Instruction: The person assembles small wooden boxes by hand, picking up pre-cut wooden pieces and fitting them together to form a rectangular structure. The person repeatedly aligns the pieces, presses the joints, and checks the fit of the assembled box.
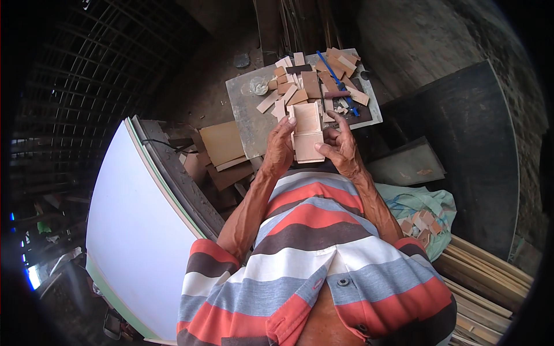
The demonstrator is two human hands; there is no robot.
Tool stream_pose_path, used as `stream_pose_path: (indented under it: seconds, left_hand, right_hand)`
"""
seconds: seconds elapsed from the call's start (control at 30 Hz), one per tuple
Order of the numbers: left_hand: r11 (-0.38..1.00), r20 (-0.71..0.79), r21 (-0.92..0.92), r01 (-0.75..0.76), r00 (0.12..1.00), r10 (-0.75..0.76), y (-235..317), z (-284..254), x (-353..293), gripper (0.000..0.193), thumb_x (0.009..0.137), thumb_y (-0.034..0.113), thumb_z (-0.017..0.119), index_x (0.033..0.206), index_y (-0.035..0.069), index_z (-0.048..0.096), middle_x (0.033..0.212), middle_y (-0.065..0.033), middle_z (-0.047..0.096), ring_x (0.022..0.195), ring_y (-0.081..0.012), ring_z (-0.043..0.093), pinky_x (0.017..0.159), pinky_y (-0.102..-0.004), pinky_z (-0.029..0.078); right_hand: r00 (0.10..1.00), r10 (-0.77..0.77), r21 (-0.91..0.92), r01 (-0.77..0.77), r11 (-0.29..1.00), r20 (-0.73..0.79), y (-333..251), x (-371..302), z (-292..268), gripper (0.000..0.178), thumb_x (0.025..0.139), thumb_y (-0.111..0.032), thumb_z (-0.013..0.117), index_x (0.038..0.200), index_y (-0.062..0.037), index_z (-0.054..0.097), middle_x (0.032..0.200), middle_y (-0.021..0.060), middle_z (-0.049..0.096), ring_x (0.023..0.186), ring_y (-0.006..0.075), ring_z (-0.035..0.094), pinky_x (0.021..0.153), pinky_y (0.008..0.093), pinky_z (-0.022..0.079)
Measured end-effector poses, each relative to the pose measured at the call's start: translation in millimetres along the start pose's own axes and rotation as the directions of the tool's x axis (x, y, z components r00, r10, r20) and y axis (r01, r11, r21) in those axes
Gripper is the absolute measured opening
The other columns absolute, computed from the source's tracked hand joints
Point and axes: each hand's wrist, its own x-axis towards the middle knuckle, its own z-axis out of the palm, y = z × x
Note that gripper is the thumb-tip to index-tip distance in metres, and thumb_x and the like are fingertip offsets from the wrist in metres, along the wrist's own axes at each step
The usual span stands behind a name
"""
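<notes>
A small pale wooden box (307,120) with low side walls is held up in front of my chest, over the near edge of the worktable. Its upper part is an open tray, and a flat panel covers the lower part. My left hand (280,144) grips the box's left side, with the thumb along the wall. My right hand (343,147) holds the lower right corner, its thumb on the panel and its index finger stretched away from the box. The undersides of the box and the fingers behind it are hidden.
The worktable (245,118) carries several loose wood pieces (311,85), a blue bar clamp (332,72) and a clear cup (258,86). A large white board (135,230) leans at left. On the right are a dark panel (461,138), a green cloth (427,202) with blocks, and stacked wooden strips (479,282).
</notes>
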Motion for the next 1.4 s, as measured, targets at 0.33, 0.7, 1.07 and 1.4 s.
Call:
stream_pose_path:
  seconds: [0.33,0.7,1.07,1.4]
  left_hand:
    - [0.996,0.036,-0.079,0.051,0.998,-0.049,0.4,24.4,13.0,0.046,0.101,0.034,0.048,0.131,-0.001,0.046,0.123,-0.0139,0.06,0.11,-0.0224,0.063,0.096,-0.036,0.051]
    - [0.999,0.139,0.032,-0.024,0.99,0.019,-0.1,52.4,16.4,0.065,0.087,0.015,0.064,0.142,0.0,0.033,0.131,-0.0163,0.054,0.117,-0.0256,0.058,0.101,-0.0387,0.047]
    - [0.991,0.075,-0.033,0.127,0.989,-0.124,-40.5,36.0,16.6,0.042,0.097,0.02,0.056,0.133,0.0,0.047,0.116,-0.0102,0.063,0.099,-0.0175,0.067,0.086,-0.0335,0.057]
    - [0.951,0.169,0.206,0.23,0.949,-0.266,-46.6,58.2,27.7,0.037,0.096,0.024,0.059,0.126,0.003,0.055,0.103,-0.0059,0.066,0.086,-0.0134,0.067,0.074,-0.0285,0.057]
  right_hand:
    - [0.999,-0.031,0.045,0.03,0.999,0.02,-7.3,10.9,-29.9,0.082,0.082,-0.013,0.07,0.147,-0.0031,0.021,0.1,0.0153,0.065,0.088,0.0182,0.063,0.079,0.0299,0.051]
    - [0.996,-0.034,0.121,0.024,0.992,0.078,-10.6,15.1,-60.8,0.076,0.086,-0.007,0.066,0.147,-0.0037,0.02,0.112,0.0196,0.064,0.104,0.0211,0.063,0.09,0.0318,0.049]
    - [0.997,0.04,-0.066,-0.035,0.997,0.07,-3.6,-14.5,-85.4,0.072,0.091,-0.023,0.065,0.146,-0.0035,0.024,0.105,0.0172,0.064,0.096,0.0184,0.062,0.083,0.0305,0.049]
    - [0.997,-0.043,-0.339,0.063,0.939,0.068,-45.0,45.9,-156.5,0.023,0.093,-0.017,0.063,0.107,-0.0011,0.071,0.103,0.0057,0.07,0.093,0.0143,0.065,0.082,0.0282,0.052]
